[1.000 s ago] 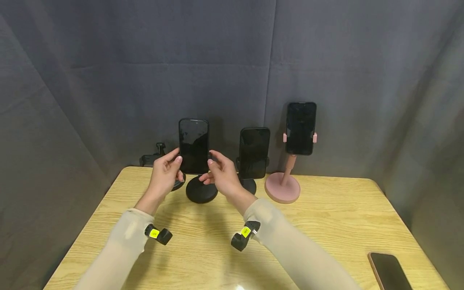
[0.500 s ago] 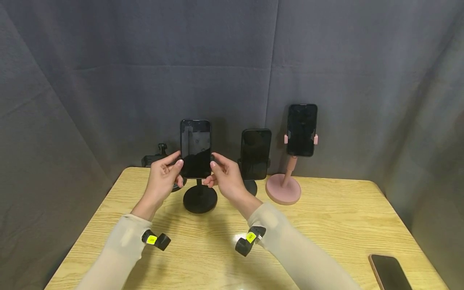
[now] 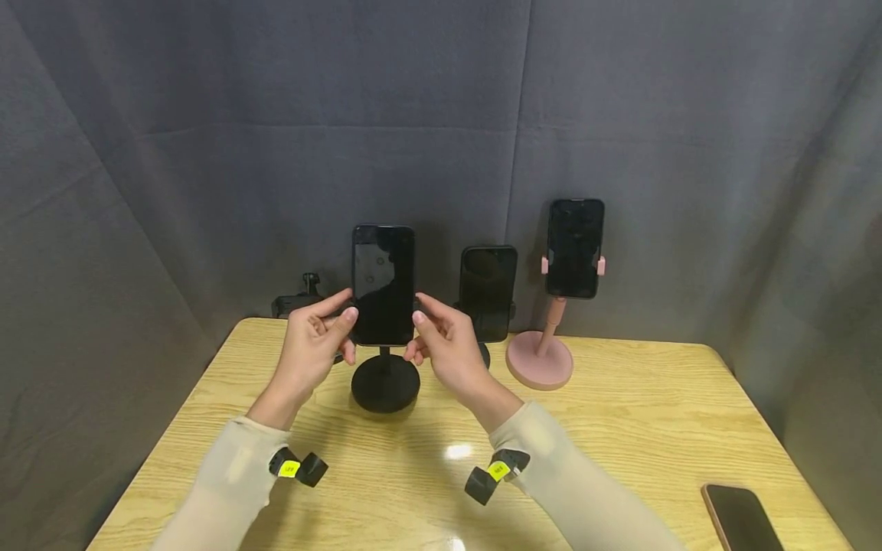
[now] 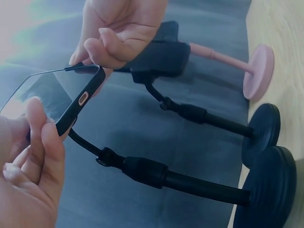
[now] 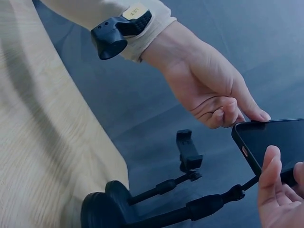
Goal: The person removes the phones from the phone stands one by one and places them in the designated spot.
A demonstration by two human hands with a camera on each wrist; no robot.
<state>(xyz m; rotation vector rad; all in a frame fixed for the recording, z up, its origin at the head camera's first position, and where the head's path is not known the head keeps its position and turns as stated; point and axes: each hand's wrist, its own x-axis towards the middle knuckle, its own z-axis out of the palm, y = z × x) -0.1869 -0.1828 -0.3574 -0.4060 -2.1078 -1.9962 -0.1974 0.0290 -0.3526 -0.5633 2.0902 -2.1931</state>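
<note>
A black-cased phone (image 3: 383,283) stands upright in a black phone stand, its dark screen facing me. My left hand (image 3: 310,344) pinches the phone's lower left edge between thumb and fingers. On the opposite edge, my right hand (image 3: 448,348) grips at about the same height. Below the phone, the stand's round base (image 3: 386,389) is on or just over the table; which one I cannot tell. In the left wrist view the stand's jointed pole (image 4: 204,187) runs from behind the phone to that base. The phone's back and clamp are hidden behind it.
Right of the hands, another black stand holds a phone (image 3: 489,291). Beyond it a pink stand (image 3: 540,360) holds one more phone (image 3: 576,249). Behind my left hand is a black stand (image 5: 187,149) with no phone. A phone (image 3: 740,516) lies at the table's (image 3: 620,428) front right.
The phone and its stand have come nearer to me and slightly right, both hands moving with them. The other stands and the lying phone have stayed put.
</note>
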